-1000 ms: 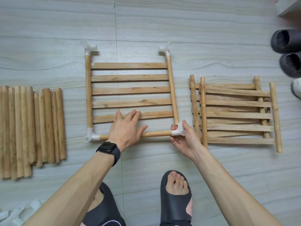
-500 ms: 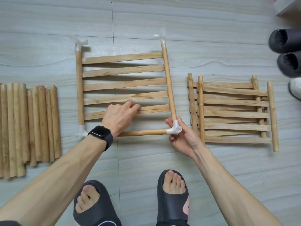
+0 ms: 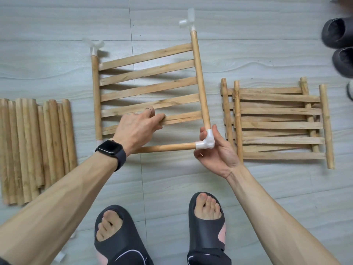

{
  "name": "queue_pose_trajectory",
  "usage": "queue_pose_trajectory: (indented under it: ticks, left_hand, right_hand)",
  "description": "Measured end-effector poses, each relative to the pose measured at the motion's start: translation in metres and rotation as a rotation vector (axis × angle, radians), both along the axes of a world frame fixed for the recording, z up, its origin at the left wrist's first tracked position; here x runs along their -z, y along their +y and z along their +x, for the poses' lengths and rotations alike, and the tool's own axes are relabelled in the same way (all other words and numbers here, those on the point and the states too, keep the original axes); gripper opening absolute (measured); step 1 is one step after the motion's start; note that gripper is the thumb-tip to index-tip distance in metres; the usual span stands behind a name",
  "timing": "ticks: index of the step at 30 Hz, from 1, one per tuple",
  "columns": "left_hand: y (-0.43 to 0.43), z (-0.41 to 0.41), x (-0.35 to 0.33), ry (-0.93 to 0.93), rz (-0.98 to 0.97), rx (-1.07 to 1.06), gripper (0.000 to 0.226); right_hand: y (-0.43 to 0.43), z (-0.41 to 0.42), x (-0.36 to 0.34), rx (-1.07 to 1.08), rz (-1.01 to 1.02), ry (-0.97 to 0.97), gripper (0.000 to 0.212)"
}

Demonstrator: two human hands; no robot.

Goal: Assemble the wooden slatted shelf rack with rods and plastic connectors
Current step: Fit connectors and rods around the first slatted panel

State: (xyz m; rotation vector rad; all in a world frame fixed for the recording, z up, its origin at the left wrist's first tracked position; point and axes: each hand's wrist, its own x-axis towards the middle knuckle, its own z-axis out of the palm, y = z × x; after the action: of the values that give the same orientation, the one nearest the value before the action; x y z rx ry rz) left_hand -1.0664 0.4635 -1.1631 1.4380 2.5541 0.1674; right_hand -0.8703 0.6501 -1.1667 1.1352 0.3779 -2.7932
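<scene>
The slatted panel [image 3: 149, 88] lay skewed on the tiled floor [image 3: 57, 25] straight ahead of you, its slats slanting upward toward the right rail. Your right hand [image 3: 215, 155] cupped the white corner connector [image 3: 206, 142] at the near right, thumb and fingers clamped round it where the near rod [image 3: 164, 148] joined. Your left hand [image 3: 137, 129] had its fingers curled over the nearest slat [image 3: 181, 118]. A row of loose rods [image 3: 36, 146] lay to the left and stacked slatted panels [image 3: 277, 121] to the right.
</scene>
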Motion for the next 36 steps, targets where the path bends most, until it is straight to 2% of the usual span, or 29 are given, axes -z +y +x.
queue_pose_trajectory:
  ticks: [7,11,14,16,18,21,23,28,36]
  left_hand:
    - [0.009,0.008,-0.006,-0.113,0.029,-0.114,0.031]
    - [0.034,0.009,-0.043,-0.565,0.218,-0.33,0.031]
    - [0.067,0.011,-0.093,-0.863,0.408,-0.436,0.051]
    - [0.086,0.008,-0.124,-0.978,0.523,-0.5,0.059]
    - [0.096,0.005,-0.147,-1.018,0.679,-0.575,0.057]
    - [0.092,0.006,-0.166,-1.041,0.842,-0.591,0.048]
    - [0.086,0.011,-0.17,-1.062,0.853,-0.587,0.049]
    - [0.072,0.027,-0.167,-1.158,0.855,-0.622,0.048]
    - [0.067,0.029,-0.168,-1.178,0.773,-0.577,0.055]
  right_hand:
    - [0.012,-0.002,-0.017,0.004,0.09,-0.051,0.034]
    - [0.013,-0.022,-0.051,-0.074,0.191,0.035,0.032]
    - [0.014,-0.049,-0.093,-0.2,0.398,0.106,0.033]
    - [0.014,-0.067,-0.124,-0.279,0.519,0.169,0.032]
    - [0.01,-0.079,-0.153,-0.308,0.627,0.191,0.036]
    - [-0.004,-0.086,-0.178,-0.234,0.862,0.051,0.064]
    - [-0.02,-0.085,-0.183,-0.167,0.946,-0.019,0.068]
    - [-0.042,-0.08,-0.184,-0.072,1.029,-0.109,0.057]
    - [-0.031,-0.081,-0.174,-0.215,0.984,0.074,0.061]
